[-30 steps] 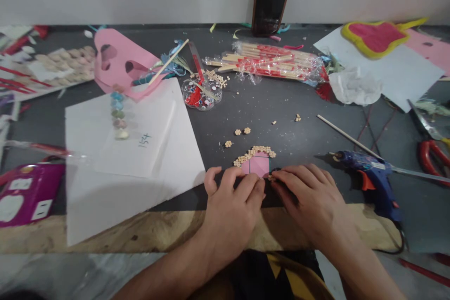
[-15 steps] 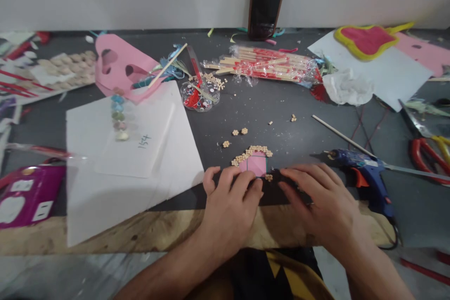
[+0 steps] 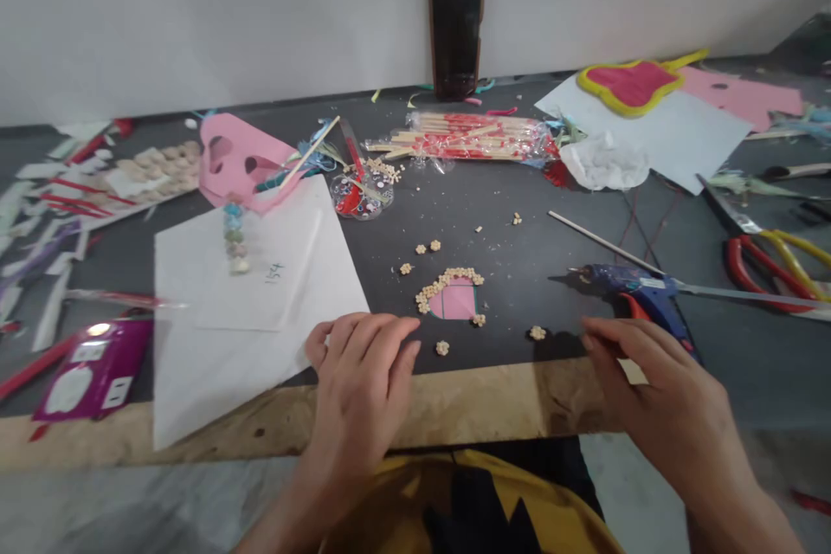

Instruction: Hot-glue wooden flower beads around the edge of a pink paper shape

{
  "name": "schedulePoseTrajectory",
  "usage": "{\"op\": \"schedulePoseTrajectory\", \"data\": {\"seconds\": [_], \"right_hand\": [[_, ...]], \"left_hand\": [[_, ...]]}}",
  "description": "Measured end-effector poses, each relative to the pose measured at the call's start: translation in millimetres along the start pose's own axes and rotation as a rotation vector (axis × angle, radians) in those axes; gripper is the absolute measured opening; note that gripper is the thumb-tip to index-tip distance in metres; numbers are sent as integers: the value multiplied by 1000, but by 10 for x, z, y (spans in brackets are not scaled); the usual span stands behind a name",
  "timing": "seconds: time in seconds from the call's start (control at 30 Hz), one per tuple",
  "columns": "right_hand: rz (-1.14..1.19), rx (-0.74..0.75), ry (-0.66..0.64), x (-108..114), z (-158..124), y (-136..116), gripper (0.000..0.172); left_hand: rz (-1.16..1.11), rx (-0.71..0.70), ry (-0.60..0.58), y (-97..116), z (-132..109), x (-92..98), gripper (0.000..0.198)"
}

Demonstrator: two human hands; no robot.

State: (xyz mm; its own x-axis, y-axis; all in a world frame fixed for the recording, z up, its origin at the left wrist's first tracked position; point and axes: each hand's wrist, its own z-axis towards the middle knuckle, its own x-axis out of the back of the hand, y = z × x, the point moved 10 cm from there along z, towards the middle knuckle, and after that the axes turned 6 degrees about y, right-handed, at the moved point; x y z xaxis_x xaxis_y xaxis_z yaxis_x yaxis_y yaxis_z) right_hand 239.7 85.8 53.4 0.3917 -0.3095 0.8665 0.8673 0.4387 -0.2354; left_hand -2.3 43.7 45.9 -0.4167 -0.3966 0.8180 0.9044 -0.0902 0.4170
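Observation:
A small pink paper piece with dark green lines lies on the table near its front edge. Small wooden flower-shaped pieces run along its left and top borders, and one sits at its lower right corner. My left hand rests left of the paper, fingers apart, holding nothing I can see. Close by is a loose flower piece. Over on the right, my right hand hovers by the table edge with its fingers loosely curved and nothing visible in them. Another flower piece lies to its left. Beyond that hand is a blue glue gun.
White board lies at left, beside a purple packet. Farther back are pink cut paper, bagged sticks and a crumpled white tissue. A phone leans on the wall. Scissors lie right.
Both hands have drawn apart from the pink paper, left hand leftward and right hand rightward. Two loose flower pieces now show near the table's front edge. The camera view has shifted.

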Motion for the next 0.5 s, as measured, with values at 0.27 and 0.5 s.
{"op": "schedulePoseTrajectory", "data": {"seconds": [0.27, 0.5], "right_hand": [[-60, -82, 19, 94, -133, 197, 22], [-306, -356, 71, 350, -214, 782, 47]], "left_hand": [[-6, 29, -183, 97, -156, -358, 14], [-6, -2, -207, 172, -126, -384, 12]]}}
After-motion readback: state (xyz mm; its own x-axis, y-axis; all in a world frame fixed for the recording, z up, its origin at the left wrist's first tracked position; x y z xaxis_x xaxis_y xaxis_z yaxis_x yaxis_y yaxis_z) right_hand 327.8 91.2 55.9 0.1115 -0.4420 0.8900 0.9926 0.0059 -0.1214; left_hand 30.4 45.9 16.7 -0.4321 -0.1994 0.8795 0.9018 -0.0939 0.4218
